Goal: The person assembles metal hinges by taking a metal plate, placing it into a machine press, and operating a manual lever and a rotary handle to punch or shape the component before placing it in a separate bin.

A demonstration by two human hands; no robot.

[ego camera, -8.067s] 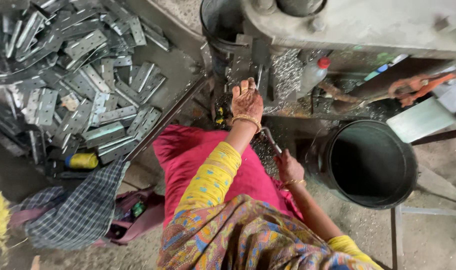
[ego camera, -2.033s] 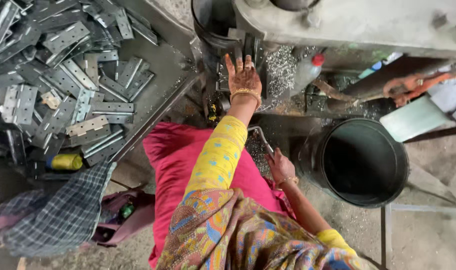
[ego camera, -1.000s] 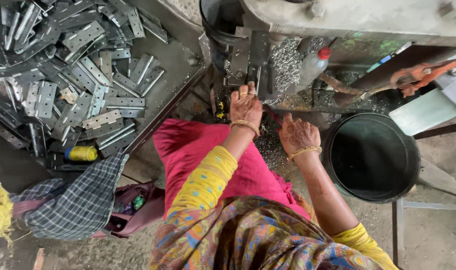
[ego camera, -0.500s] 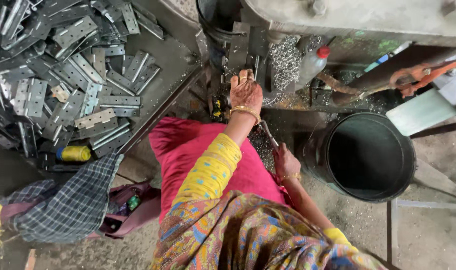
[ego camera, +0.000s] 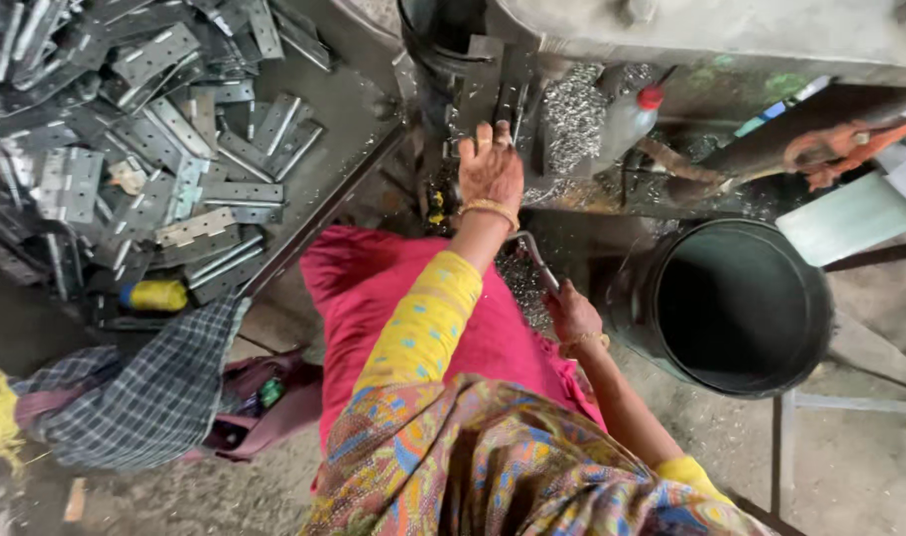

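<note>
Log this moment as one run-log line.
left hand: on metal plate at machine | right hand: gripping lever | bucket: right

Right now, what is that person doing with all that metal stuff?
A person sits at a grey machine. The left hand presses a flat metal piece against the machine's front, while the right hand grips a thin metal lever lower down. A big heap of flat metal plates lies to the left, and a dark round bucket stands on the right.

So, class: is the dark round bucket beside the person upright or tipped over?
Upright. The bucket shows its open mouth facing up toward the camera, the round rim level and the dark inside visible; no contents can be made out.
</note>
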